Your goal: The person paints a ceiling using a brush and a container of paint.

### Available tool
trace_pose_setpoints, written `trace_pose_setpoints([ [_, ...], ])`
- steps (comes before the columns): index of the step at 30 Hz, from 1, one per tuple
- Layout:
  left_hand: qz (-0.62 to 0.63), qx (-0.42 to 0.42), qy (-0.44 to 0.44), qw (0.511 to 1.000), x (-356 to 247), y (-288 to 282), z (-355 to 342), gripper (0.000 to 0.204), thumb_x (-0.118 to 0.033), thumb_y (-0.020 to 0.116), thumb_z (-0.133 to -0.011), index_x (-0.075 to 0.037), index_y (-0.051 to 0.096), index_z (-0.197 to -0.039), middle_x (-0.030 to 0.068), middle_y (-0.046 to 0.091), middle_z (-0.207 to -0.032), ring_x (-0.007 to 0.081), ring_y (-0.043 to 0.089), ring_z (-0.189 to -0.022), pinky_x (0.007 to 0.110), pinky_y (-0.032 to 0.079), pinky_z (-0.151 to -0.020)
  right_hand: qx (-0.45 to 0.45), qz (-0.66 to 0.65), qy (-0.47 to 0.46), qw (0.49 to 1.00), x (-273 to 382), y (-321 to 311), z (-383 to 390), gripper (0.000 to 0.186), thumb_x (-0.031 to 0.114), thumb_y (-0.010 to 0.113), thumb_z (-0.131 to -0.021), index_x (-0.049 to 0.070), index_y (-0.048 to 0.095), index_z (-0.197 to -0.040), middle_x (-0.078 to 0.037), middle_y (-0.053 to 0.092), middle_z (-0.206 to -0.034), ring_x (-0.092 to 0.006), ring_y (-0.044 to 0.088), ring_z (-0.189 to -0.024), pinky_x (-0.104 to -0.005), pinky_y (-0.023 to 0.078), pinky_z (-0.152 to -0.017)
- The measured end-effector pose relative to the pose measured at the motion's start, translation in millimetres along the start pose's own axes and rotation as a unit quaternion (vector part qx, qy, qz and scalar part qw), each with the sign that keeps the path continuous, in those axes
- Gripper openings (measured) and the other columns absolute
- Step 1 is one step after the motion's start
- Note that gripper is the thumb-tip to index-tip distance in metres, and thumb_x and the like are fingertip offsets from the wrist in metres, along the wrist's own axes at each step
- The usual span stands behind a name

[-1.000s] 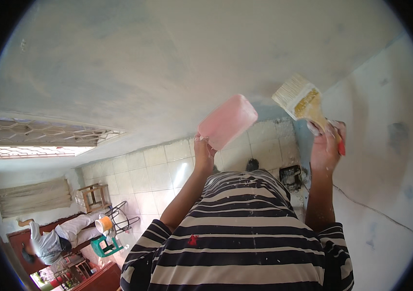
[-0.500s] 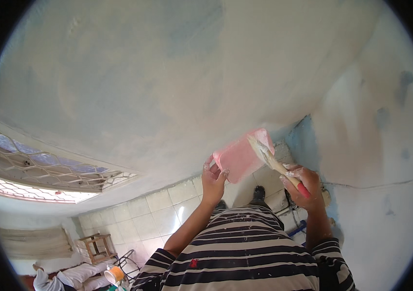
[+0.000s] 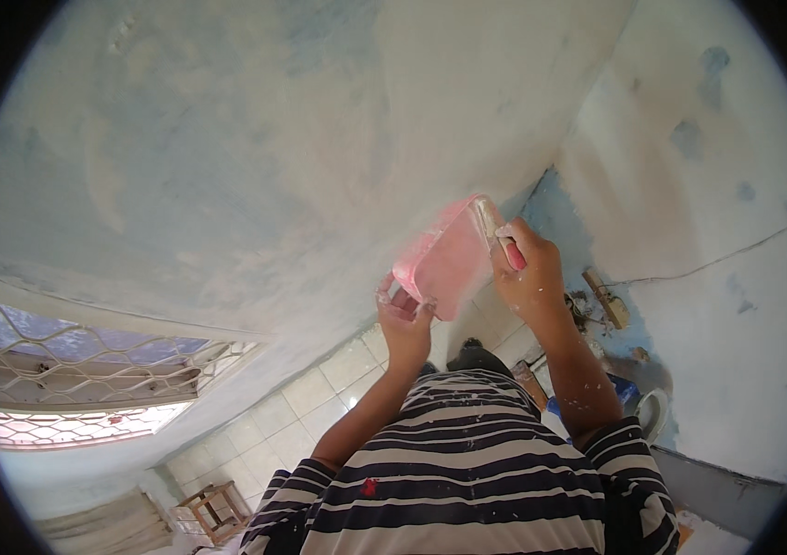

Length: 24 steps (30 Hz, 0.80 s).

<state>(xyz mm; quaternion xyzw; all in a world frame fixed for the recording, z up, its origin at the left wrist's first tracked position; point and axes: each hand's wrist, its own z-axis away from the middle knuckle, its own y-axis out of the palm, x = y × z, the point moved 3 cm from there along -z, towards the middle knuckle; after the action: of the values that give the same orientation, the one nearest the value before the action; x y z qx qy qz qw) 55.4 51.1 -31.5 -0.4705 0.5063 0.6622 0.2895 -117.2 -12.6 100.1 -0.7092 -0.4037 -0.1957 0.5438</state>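
Observation:
My left hand grips the near left end of a pink plastic container, tilted in front of a patchy pale wall. My right hand is closed on the red-tipped handle of a paintbrush, whose bristle end lies against the container's right side. Flecks of white are on both hands and on the right forearm.
A side wall with a crack stands at my right, blue at the corner. A grilled window is at left, a wooden stool at lower left. My feet are on a tiled floor; assorted clutter lies beside the right corner.
Since a second ago, my right hand has brought the brush leftward into the container. Over the last half second, both hands and the container have risen in the picture.

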Motion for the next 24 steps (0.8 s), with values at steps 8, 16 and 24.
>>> trace_pose_setpoints([
  [8, -0.012, 0.007, -0.009, 1.000, -3.6, 0.2, 8.6, 0.073, 0.003, 0.067, -0.081, 0.001, 0.021, -0.138, 0.0225, 0.056, -0.127, 0.0261, 0.058, -0.118, 0.037, 0.049, -0.097, -0.025, -0.014, -0.074, 0.997, -12.6, 15.8, 26.6, 0.017, 0.003, 0.064, -0.083, 0.004, 0.062, -0.100, -0.014, 0.051, -0.066, -0.0330, 0.054, -0.059, -0.0365, 0.044, -0.057],
  [16, 0.030, 0.009, -0.014, 0.999, 7.1, -22.3, 17.3, 0.071, 0.005, 0.064, -0.081, 0.001, 0.022, -0.139, 0.0207, 0.057, -0.125, 0.0241, 0.058, -0.116, 0.034, 0.048, -0.096, -0.046, -0.153, -0.050, 0.986, -28.4, 8.0, 42.9, 0.012, -0.002, 0.066, -0.082, 0.000, 0.060, -0.092, -0.015, 0.059, -0.078, -0.0228, 0.061, -0.070, -0.0291, 0.048, -0.067],
  [24, -0.011, 0.011, -0.037, 0.999, 26.1, -29.2, 12.7, 0.064, 0.006, 0.059, -0.085, 0.002, 0.023, -0.139, 0.0194, 0.058, -0.123, 0.0222, 0.060, -0.111, 0.032, 0.051, -0.089, 0.049, -0.187, -0.074, 0.978, -20.2, 50.9, 80.7, 0.017, 0.002, 0.067, -0.084, 0.001, 0.064, -0.101, -0.017, 0.067, -0.092, -0.0356, 0.066, -0.084, -0.0349, 0.052, -0.074],
])
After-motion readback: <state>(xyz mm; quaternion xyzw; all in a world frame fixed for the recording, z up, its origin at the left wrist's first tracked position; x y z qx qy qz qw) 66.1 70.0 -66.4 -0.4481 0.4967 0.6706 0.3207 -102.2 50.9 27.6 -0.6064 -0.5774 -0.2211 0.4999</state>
